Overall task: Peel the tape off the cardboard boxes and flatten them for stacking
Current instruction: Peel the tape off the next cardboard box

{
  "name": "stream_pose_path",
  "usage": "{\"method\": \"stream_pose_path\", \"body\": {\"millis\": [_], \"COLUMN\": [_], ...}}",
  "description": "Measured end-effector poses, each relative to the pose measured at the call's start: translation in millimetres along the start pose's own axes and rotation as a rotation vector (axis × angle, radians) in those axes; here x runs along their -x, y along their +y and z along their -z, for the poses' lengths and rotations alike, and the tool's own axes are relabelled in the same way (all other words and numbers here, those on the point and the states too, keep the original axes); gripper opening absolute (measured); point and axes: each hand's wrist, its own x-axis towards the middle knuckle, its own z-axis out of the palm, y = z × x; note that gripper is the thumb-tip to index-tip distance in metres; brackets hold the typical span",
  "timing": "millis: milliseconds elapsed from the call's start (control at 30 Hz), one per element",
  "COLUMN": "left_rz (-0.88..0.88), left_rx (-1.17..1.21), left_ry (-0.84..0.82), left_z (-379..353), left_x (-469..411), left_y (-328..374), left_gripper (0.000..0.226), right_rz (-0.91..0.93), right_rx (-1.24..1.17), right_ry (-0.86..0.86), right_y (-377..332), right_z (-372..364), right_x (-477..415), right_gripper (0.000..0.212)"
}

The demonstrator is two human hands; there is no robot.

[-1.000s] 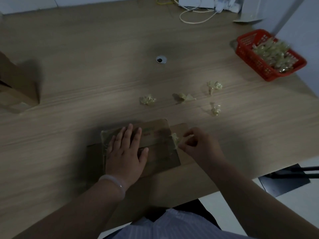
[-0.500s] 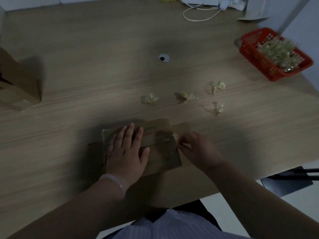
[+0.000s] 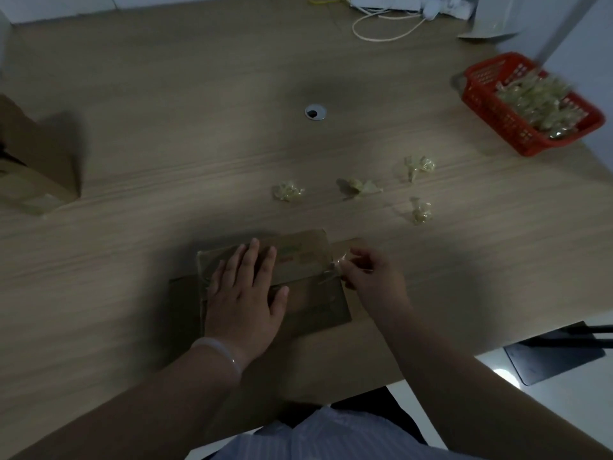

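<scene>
1. Table: wood-grain top, fills most of the view. No change vs. half a sec ago.
2. Second cardboard box: far left edge, partly cut off by the frame; can't tell if it's taped. Same spot.
3. Red basket: far right corner, heaped w/ crumpled tape bits. Same spot.
4. Flat cardboard box: near ctr of the table, right in front of you, lying flat w/ flaps out to left and right. Hasn't shifted.
5. Your L hand: palm down on the left half of the flat box, fingers straight and slightly spread, thumb out to the right. White bracelet at the wrist. Pose same as before.
6. Your R hand: at the box's right edge, thumb and fingertips pinching the tape strip. Half a sec ago the fingers lay low against that edge; now the hand sits a bit further right and the strip's end stands up off the cardboard.
7. Tape wads, 4 pcs, on the table beyond the box. Count and spots unchanged.
8. Cable hole: far ctr, metal-rimmed.
</scene>
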Motion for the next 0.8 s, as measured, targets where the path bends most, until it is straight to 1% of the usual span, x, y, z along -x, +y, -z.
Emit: {"method": "stream_pose_path", "body": {"millis": [33,67,133,200,233,333,400,500,567,600,633,667,733,800], "left_rz": [0.000,0.001,0.004,0.007,0.008,0.011,0.010,0.009,0.011,0.010,0.006,0.002,-0.008,-0.021], "left_rx": [0.002,0.005,0.007,0.012,0.010,0.005,0.013,0.013,0.015,0.014,0.016,0.028,0.068,0.114], "left_ry": [0.004,0.005,0.004,0.002,0.001,-0.003,0.007,-0.001,-0.012,-0.020,-0.022,-0.018,-0.008,0.012], "left_z": [0,0,0,0,0,1,2,2,1,0,1,1,3,3], "left_x": [0,0,0,0,1,1,1,0,0,-1,-1,0,1,1], "left_y": [0,0,0,0,0,-1,0,1,-1,-2,-2,-3,-4,-5], "left_gripper": [0.066,0.067,0.067,0.067,0.068,0.068,0.067,0.067,0.068,0.068,0.069,0.070,0.069,0.061], "right_rz": [-0.043,-0.083,-0.128,-0.101,-0.071,0.054,0.170,0.373,0.527,0.574,0.583,0.554,0.414,0.237], "right_rx": [-0.004,-0.025,-0.070,-0.057,-0.007,0.329,0.533,0.611,0.605,0.585,0.555,0.509,0.382,0.252], "right_ry": [-0.049,-0.095,-0.167,-0.189,-0.185,-0.122,-0.072,-0.035,-0.023,-0.026,-0.034,-0.041,-0.048,-0.068], "right_y": [-1,-1,-4,-7,-9,-17,-22,-26,-31,-35,-38,-40,-41,-39], "right_z": [1,2,4,7,8,9,6,1,-5,-8,-10,-13,-15,-12], "right_x": [0,0,2,4,4,1,4,13,20,22,23,23,18,12], "right_gripper": [0.028,0.026,0.016,0.016,0.018,0.017,0.015,0.011,0.010,0.009,0.007,0.006,0.007,0.010]}}
